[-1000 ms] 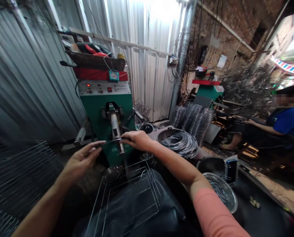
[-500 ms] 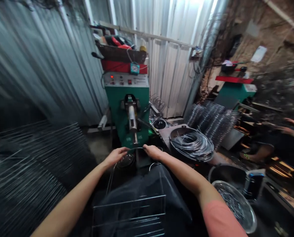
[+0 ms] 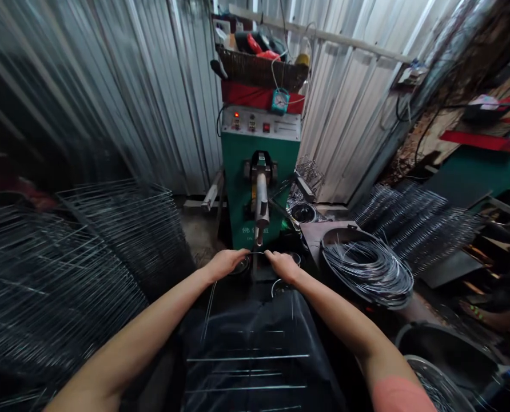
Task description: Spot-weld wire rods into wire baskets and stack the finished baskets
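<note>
My left hand [image 3: 228, 264] is closed, thumb and fingers pinching one end of a short visible stretch of thin metal wire [image 3: 258, 253]. My right hand [image 3: 282, 265] pinches the same wire from the other side. The wire sits just under the tip of the upright rod [image 3: 261, 209] of a green machine [image 3: 233, 189], which looks like a spot welder. Whether the wire touches the tip I cannot tell, and its full shape is hidden by my hands. Below my forearms, a wire rack [image 3: 248, 359] lies over dark sheeting [image 3: 319, 343] on my lap.
Stacked wire grids [image 3: 122, 229] stand at left. To the right are a pan of coiled wire [image 3: 369, 269], bundled wire pieces [image 3: 422, 223] and a bowl of small metal parts [image 3: 439, 389]. A basket [image 3: 259, 66] tops the machine. Part of another person [image 3: 495, 315] shows at right.
The view has swung left, so the machine and my hands appear further right. My hands are closer together on the wire, with a smaller gap between them.
</note>
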Tool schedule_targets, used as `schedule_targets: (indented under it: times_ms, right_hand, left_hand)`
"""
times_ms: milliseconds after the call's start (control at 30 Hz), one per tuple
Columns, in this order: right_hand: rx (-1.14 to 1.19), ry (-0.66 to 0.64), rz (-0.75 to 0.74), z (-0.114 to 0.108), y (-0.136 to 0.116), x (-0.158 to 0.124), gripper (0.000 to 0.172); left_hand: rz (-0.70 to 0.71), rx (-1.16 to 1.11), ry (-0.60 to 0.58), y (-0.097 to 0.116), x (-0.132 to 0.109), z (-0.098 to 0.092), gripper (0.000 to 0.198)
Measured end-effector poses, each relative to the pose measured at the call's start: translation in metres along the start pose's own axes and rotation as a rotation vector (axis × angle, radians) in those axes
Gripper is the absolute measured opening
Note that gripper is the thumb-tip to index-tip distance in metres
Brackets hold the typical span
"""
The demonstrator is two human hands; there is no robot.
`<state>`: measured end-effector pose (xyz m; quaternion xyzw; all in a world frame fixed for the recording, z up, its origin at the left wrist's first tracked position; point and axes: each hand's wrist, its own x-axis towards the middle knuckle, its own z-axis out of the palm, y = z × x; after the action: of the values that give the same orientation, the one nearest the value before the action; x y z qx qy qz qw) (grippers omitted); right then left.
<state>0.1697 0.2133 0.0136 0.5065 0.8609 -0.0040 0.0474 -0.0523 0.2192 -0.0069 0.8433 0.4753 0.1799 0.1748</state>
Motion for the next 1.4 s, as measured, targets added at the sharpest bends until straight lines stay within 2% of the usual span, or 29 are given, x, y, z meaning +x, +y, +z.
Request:
schedule_targets:
  times_ms: [100,167,400,567,967,1400]
  right_hand:
    - [-0.005,-0.011,-0.012,0.001,0.003,0.006,0.037]
    - [0.008,-0.010,-0.009,0.003,0.007,0.010,0.037]
    - [0.126,0.012,-0.007,0.004,0.024,0.026,0.033]
    - [0.157,0.008,-0.014,0.004,0.026,0.031,0.032]
    - [0.183,0.011,-0.030,0.004,0.027,0.033,0.030]
    - [0.169,0.029,-0.017,0.005,0.028,0.034,0.029]
  left_hand:
    - [-0.036,0.177,-0.014,-0.001,0.005,0.004,0.039]
    - [-0.035,0.202,-0.016,-0.001,0.009,0.006,0.039]
    - [-0.057,-0.017,-0.018,-0.003,0.027,-0.002,0.029]
    - [-0.067,-0.044,-0.037,-0.003,0.028,-0.007,0.028]
    - [-0.066,-0.142,-0.003,-0.010,0.030,-0.002,0.029]
    - [-0.044,-0.176,-0.020,-0.005,0.029,-0.006,0.026]
